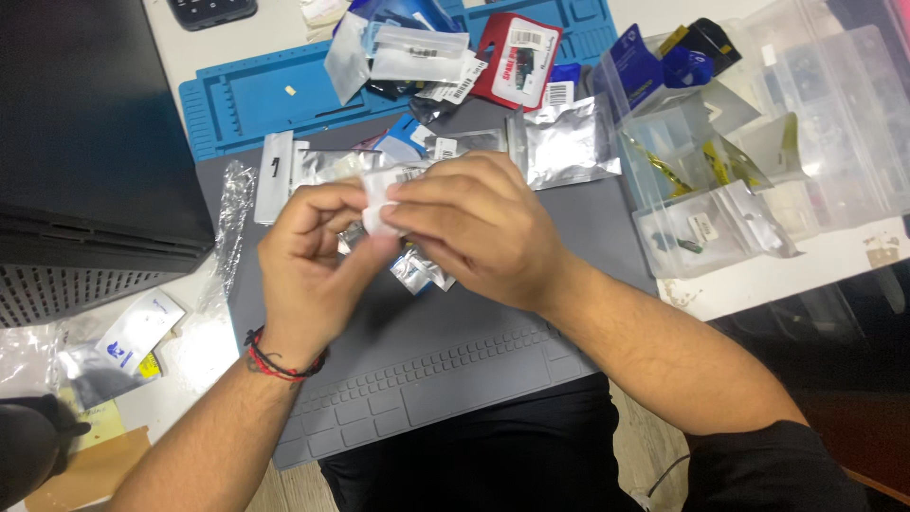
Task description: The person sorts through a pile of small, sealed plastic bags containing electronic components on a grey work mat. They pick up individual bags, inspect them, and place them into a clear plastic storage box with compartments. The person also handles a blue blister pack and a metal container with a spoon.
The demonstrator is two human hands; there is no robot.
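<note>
While both hands meet above the grey mat (455,360), the left hand (313,270) and right hand (479,228) pinch a small white packet (377,204) between fingertips, raised close for a better view. Foil bags (569,142) lie scattered just beyond, within easy reach, with clear boxes (825,104) parked off to the right.

Packets (569,142) on mat (455,341)

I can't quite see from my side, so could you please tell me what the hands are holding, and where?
Both hands pinch one small white packet above the grey mat: the left hand at its left edge, the right hand at its right edge, with the fingers.
</note>
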